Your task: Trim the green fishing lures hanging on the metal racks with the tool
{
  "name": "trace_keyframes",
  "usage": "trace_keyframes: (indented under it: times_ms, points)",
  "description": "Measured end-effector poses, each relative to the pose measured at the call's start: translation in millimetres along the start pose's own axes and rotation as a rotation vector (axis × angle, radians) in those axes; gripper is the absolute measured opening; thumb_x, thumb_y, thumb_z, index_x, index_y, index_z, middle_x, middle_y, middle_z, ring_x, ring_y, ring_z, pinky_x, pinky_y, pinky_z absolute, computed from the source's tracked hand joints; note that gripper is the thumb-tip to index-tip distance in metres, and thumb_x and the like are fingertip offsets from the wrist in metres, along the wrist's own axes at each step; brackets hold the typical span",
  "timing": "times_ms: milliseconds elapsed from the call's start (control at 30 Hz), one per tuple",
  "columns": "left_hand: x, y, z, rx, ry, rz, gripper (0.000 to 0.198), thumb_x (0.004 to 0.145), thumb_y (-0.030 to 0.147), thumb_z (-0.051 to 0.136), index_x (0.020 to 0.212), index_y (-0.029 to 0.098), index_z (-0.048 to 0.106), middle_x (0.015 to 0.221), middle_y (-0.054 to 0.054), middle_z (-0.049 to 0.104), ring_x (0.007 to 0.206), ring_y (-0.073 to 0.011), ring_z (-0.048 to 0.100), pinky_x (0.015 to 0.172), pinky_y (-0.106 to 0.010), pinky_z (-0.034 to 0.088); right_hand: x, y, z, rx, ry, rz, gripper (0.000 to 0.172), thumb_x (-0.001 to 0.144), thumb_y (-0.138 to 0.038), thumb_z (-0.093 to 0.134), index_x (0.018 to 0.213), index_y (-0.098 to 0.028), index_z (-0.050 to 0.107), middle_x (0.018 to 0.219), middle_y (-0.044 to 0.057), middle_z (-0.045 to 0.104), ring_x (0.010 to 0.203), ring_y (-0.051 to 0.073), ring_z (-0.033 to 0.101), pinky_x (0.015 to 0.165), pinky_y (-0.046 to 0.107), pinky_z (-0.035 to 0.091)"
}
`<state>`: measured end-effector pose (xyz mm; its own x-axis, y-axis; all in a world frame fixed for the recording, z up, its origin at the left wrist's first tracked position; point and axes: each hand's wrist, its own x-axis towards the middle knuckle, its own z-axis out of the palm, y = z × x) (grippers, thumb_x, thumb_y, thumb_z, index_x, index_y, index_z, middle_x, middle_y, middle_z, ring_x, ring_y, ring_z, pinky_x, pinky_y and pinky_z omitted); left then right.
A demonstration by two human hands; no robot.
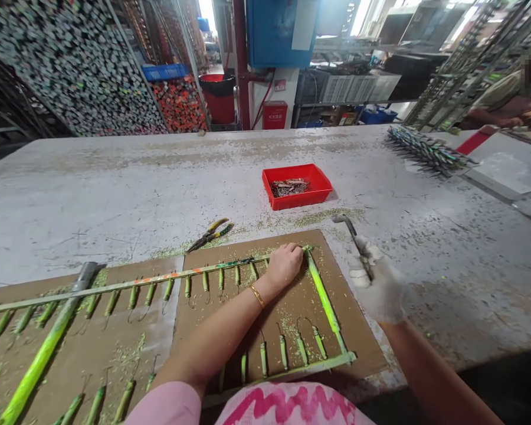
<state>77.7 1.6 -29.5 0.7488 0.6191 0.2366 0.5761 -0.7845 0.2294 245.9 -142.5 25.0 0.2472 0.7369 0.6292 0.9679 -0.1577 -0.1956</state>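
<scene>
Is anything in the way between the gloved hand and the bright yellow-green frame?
Nothing visible does: between the gloved right hand, holding a bent tool, and the frame lies just flat, fleck-strewn cardboard. The left hand is on the far bar near the corner.

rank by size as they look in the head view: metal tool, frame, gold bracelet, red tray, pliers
Largest to smallest:
1. frame, though the picture edge crops it
2. red tray
3. pliers and metal tool: too alike to rank, as the gloved right hand covers part of the latter
4. gold bracelet
</scene>
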Motion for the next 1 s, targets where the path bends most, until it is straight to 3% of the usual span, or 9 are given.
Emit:
trace_keyframes:
  times_ms: [133,200,300,333,467,633,800,933,1000]
  points:
    - [-0.4,-0.6,2.8,-0.001,0.024,0.003,0.023,0.101,0.022,0.048,0.093,0.018,0.069,0.093,-0.009,0.069,0.086,-0.0205,0.064,0.069,-0.029,0.046,-2.8,-4.1,1.8,-0.119,-0.229,-0.184,0.040,0.096,-0.028,0.048,0.129,-0.022,0.070,0.066,0.003,0.068,0.063,0.019,0.061,0.063,0.030,0.043]
    - [-0.7,-0.9,4.0,-0.005,0.029,0.007,0.024,0.102,0.022,0.047,0.093,0.018,0.069,0.093,-0.009,0.069,0.087,-0.0203,0.064,0.071,-0.029,0.047,-3.3,-5.2,-0.6,-0.119,-0.193,-0.150,0.040,0.097,-0.029,0.049,0.131,-0.022,0.068,0.074,0.004,0.071,0.069,0.019,0.063,0.067,0.030,0.044]
    - [-0.7,-1.3,4.6,-0.010,0.029,0.007,0.027,0.103,0.023,0.045,0.093,0.018,0.070,0.092,-0.010,0.068,0.087,-0.0203,0.064,0.072,-0.029,0.047,-3.5,-5.0,-2.9,-0.100,0.010,-0.069,0.043,0.097,-0.030,0.052,0.136,-0.017,0.063,0.090,0.009,0.074,0.079,0.020,0.065,0.073,0.030,0.044]
    - [-0.7,-1.3,4.6,-0.012,0.029,0.005,0.026,0.103,0.023,0.045,0.093,0.018,0.070,0.091,-0.010,0.068,0.087,-0.0204,0.064,0.072,-0.029,0.047,-3.6,-4.8,-2.1,-0.105,0.007,-0.110,0.042,0.097,-0.028,0.052,0.136,-0.017,0.063,0.086,0.008,0.073,0.076,0.020,0.064,0.071,0.030,0.043]
    - [-0.8,-1.4,5.0,-0.023,0.023,0.012,0.024,0.102,0.022,0.048,0.093,0.018,0.069,0.093,-0.009,0.069,0.087,-0.0200,0.064,0.071,-0.030,0.047,-2.6,-4.1,0.9,-0.139,-0.216,-0.331,0.041,0.094,-0.019,0.051,0.132,-0.021,0.067,0.064,0.001,0.065,0.062,0.018,0.057,0.064,0.030,0.036]
    - [-0.9,-1.0,5.0,-0.005,0.022,0.013,0.025,0.102,0.022,0.047,0.093,0.018,0.069,0.092,-0.009,0.068,0.087,-0.0197,0.064,0.071,-0.029,0.046,-0.3,-5.5,-2.1,-0.128,0.001,-0.197,0.041,0.095,-0.025,0.055,0.135,-0.017,0.064,0.082,0.006,0.071,0.077,0.020,0.060,0.074,0.031,0.039]
    - [-1.6,-1.2,5.0,0.008,0.023,0.031,0.024,0.102,0.022,0.047,0.095,0.019,0.069,0.096,-0.008,0.069,0.088,-0.0198,0.064,0.071,-0.029,0.046,3.6,-8.3,4.0,-0.252,-0.212,-0.410,0.042,0.086,-0.015,0.057,0.125,-0.022,0.070,0.062,0.001,0.061,0.062,0.018,0.051,0.065,0.032,0.031]
    - [-1.9,-0.9,5.0,0.014,0.029,0.038,0.026,0.103,0.022,0.045,0.094,0.018,0.069,0.095,-0.008,0.070,0.088,-0.0199,0.064,0.071,-0.030,0.046,3.0,-7.5,-0.6,-0.184,0.038,-0.282,0.039,0.092,-0.020,0.057,0.130,-0.016,0.066,0.079,0.005,0.068,0.077,0.020,0.058,0.075,0.031,0.038]
    - [-1.6,-0.4,5.0,0.015,0.027,0.030,0.025,0.103,0.022,0.046,0.094,0.018,0.069,0.095,-0.008,0.070,0.088,-0.0200,0.064,0.071,-0.030,0.046,-0.4,-6.4,-0.1,-0.174,0.046,-0.301,0.040,0.093,-0.020,0.056,0.132,-0.015,0.064,0.077,0.005,0.068,0.075,0.020,0.057,0.075,0.031,0.038]
